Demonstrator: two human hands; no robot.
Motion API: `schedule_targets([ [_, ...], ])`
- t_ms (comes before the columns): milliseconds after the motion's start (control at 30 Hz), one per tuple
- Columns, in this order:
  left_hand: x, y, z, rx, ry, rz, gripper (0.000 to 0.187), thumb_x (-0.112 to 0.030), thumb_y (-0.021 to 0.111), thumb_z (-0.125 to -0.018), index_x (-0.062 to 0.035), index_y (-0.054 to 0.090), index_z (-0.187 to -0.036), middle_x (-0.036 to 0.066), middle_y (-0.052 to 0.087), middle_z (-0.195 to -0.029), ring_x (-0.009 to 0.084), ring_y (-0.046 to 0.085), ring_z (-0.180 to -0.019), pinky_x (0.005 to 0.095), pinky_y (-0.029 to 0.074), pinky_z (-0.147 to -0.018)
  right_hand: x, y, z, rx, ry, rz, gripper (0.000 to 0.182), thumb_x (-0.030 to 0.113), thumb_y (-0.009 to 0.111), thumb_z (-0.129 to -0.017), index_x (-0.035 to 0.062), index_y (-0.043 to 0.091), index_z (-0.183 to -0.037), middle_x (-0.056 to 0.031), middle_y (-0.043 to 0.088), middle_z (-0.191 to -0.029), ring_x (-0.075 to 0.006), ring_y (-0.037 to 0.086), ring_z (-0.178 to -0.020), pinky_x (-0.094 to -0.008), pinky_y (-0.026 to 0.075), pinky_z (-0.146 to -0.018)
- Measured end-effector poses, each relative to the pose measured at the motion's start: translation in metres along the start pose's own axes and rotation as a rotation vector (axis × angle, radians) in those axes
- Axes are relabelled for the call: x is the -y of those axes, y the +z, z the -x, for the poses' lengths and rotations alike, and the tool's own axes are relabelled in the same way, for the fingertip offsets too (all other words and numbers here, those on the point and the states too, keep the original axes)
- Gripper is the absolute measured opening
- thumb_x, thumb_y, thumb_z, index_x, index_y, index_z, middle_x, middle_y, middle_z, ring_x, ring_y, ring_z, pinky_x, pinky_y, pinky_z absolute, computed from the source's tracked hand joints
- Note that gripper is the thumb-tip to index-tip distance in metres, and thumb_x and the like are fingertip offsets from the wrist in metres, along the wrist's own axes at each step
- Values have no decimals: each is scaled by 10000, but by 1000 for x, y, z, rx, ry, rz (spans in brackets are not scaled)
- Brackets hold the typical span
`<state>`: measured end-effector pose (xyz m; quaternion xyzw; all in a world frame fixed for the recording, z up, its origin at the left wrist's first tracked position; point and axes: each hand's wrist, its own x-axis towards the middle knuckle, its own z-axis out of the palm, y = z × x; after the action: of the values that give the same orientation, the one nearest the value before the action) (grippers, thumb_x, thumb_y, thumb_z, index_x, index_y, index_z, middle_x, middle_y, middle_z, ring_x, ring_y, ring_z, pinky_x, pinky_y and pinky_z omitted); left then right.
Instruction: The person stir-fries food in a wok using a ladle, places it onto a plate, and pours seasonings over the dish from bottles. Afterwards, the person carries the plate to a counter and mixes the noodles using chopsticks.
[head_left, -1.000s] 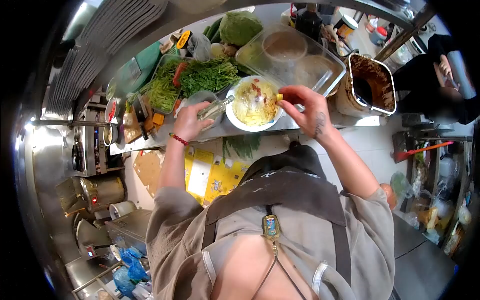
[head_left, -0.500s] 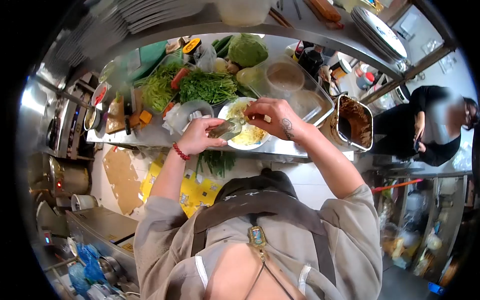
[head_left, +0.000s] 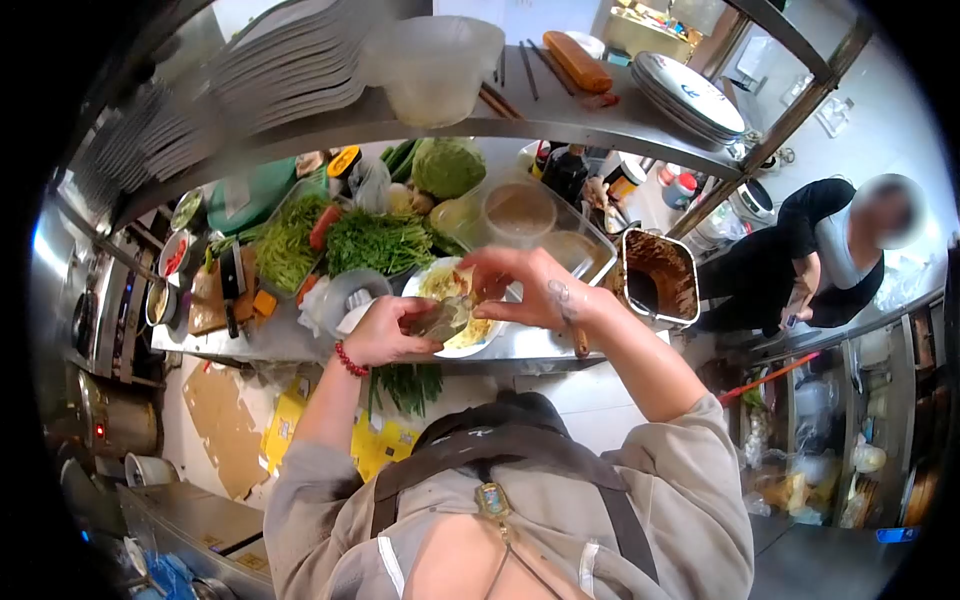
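My left hand [head_left: 380, 332], with a red bead bracelet at the wrist, is closed around a small clear container [head_left: 443, 318] that is tilted toward the right. My right hand [head_left: 535, 290] is beside the container's right end, thumb and fingers curled into a pinch; whatever they hold is hidden. Directly below both hands sits a white plate [head_left: 462, 350] with pale yellow shredded food on it. A clear bowl [head_left: 358, 290] stands just behind my left hand. Under my right wrist a brown handle [head_left: 581, 343] shows at the counter edge.
Leafy greens [head_left: 378, 243], a cabbage [head_left: 449, 167] and a clear plastic tub [head_left: 590, 255] fill the counter's back. A cleaver [head_left: 232, 280] lies on a board at left. A sauce-stained container [head_left: 660, 278] stands right. Overhead runs a metal shelf [head_left: 570, 125]. Another person [head_left: 790, 255] stands far right.
The camera view has shifted, showing more of the shelf. My left hand still grips the clear container; my right hand stays beside its end, fingers still pinched. The brown handle has come into view.
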<state>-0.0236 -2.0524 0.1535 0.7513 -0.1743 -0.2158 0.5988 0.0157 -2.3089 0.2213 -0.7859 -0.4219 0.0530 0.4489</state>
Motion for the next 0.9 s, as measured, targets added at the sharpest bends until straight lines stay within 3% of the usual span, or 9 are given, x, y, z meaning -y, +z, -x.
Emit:
schedule_targets([
  [233, -10, -2, -19, 238, -25, -21, 560, -92, 814, -689, 55, 558, -1166, 1, 614, -1026, 65, 537, -917, 244, 447, -823, 3, -13, 15, -55, -104, 121, 234, 77, 712, -757, 25, 636, -972, -120, 647, -845, -254, 639, -725, -338, 507, -625],
  [267, -14, 3, -21, 259, 1, 139, 545, -70, 806, -689, 44, 568, -1165, -5, 618, -1017, 62, 534, -925, 241, 447, -827, 2, -13, 18, -71, -147, 132, 223, 73, 706, -763, 26, 634, -968, -119, 646, -832, -256, 638, -721, -340, 506, -624],
  [367, -15, 17, -32, 152, 25, 145, 539, -54, 799, -691, 42, 570, -1169, -10, 617, -1011, 61, 529, -922, 237, 444, -837, 10, -18, 28, -160, -118, 187, 189, 60, 688, -778, 21, 624, -952, -115, 639, -794, -264, 635, -710, -339, 504, -612],
  [533, -25, 45, -61, -219, 379, -326, 492, -101, 785, -682, 10, 610, -1128, 137, 677, -1015, 190, 664, -918, 298, 512, -822, -2, -35, 44, -335, -59, 236, 198, 46, 695, -766, 9, 620, -946, -114, 626, -760, -240, 638, -658, -314, 510, -586],
  [633, -39, 55, -91, -213, 360, -386, 531, -89, 798, -682, -16, 593, -1167, 120, 623, -1143, 190, 607, -1037, 305, 494, -916, -6, -61, 59, -389, 40, 194, 294, 49, 686, -797, 5, 611, -1078, -91, 656, -866, -150, 634, -699, -292, 518, -601],
  [667, -42, 56, -112, -236, 503, -406, 515, -125, 796, -696, -42, 587, -1158, 106, 584, -1184, 198, 567, -1097, 318, 488, -935, -6, -70, 67, -495, 59, 142, 352, 36, 674, -806, -8, 576, -1141, -86, 650, -915, -129, 621, -742, -274, 514, -629],
  [733, -76, 61, -153, -193, 518, -170, 517, -136, 791, -708, -59, 568, -1168, 88, 553, -1199, 198, 535, -1130, 339, 470, -965, -12, -90, 90, -714, 69, -1, 452, 40, 672, -814, -11, 522, -1237, -93, 644, -997, -124, 616, -828, -254, 513, -711],
  [833, -141, 69, -230, -121, 547, 61, 506, -123, 803, -684, -10, 585, -1126, 110, 623, -1101, 176, 594, -1000, 317, 488, -891, -17, -98, 135, -1009, 107, -163, 442, 48, 646, -843, -28, 507, -1255, -117, 632, -1083, -144, 607, -944, -251, 488, -830],
  [900, -155, 70, -302, -314, 568, -227, 572, -249, 820, -667, -28, 599, -1146, 106, 654, -1066, 212, 629, -945, 346, 506, -845, -16, -98, 167, -1014, 206, 109, 353, 87, 543, -921, -52, 505, -1244, -111, 628, -1058, -119, 582, -868, -236, 476, -738],
])
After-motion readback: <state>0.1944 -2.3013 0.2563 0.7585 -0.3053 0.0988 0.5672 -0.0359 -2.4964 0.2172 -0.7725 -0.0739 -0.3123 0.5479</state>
